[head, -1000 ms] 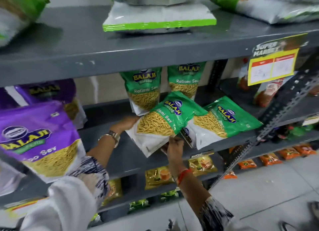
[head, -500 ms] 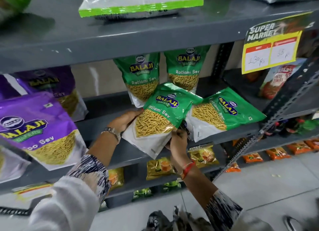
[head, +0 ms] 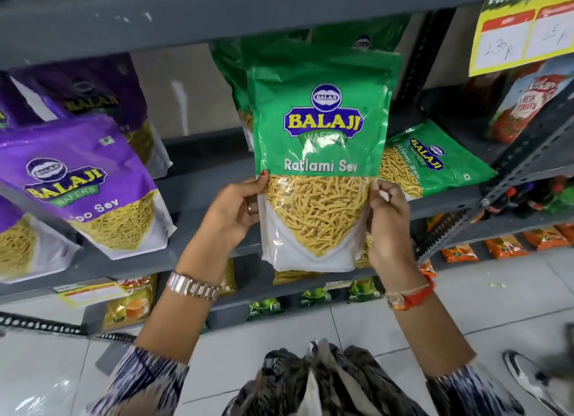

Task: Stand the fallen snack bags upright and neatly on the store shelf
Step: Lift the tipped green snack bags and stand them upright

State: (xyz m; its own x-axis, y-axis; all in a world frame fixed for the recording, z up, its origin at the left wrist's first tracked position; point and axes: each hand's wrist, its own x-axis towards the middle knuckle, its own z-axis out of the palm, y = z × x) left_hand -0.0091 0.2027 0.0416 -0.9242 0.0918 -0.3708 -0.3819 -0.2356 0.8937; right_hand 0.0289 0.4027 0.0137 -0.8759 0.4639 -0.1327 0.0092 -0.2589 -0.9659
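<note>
**Counts of items visible at the shelf**

Green plastic Balaji Ratlami Sev bags: four in all. One upright bag [head: 321,154] is held in front; one fallen bag [head: 435,160] lies flat on the grey metal shelf [head: 198,179]; two standing bags [head: 230,61] are partly hidden behind the held one. Purple plastic Balaji sev bags: at least three, namely a front bag [head: 84,182], a rear bag [head: 93,95] and a partial bag [head: 15,244] at the left edge. Hands: two, the left hand [head: 231,210] and the right hand [head: 388,223]. Yellow price sign [head: 521,33]: one. Orange packets [head: 506,246] on the lower right shelf: at least four, though blurred.
</note>
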